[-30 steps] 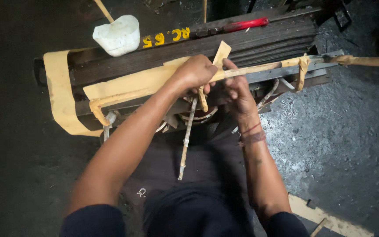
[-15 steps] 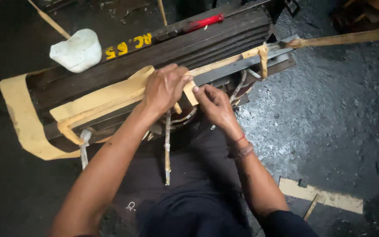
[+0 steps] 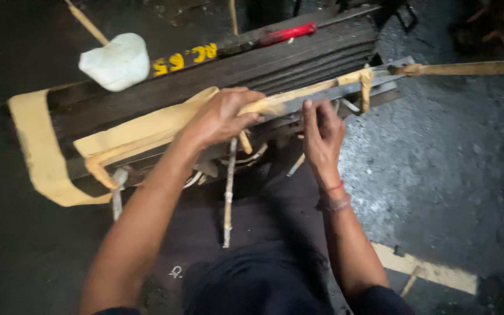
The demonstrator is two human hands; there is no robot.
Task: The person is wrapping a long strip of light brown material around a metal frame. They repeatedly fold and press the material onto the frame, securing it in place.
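Note:
My left hand (image 3: 223, 116) is closed over a tan strip of bamboo-like material (image 3: 147, 125) where it lies along a grey metal bar (image 3: 345, 87) on a dark wooden block (image 3: 252, 67). To the right of it, my right hand (image 3: 322, 131) rests with its fingers up against the underside of the same bar and strip. The strip runs on to the right past a small tan tie (image 3: 367, 81) and out of frame (image 3: 473, 68). A thin pale stick (image 3: 228, 192) hangs down below my left hand.
A white lump (image 3: 116, 61) sits on the block's left end, and a red-handled tool (image 3: 290, 33) lies along its far edge. A wide tan band (image 3: 39, 151) loops around the block's left side. Grey gritty floor (image 3: 438, 169) spreads to the right, with a tan offcut (image 3: 427, 269).
The view has shifted, so the block sits further right. My right hand has slid rightward along the bar, away from my left hand, which keeps its hold on the strip.

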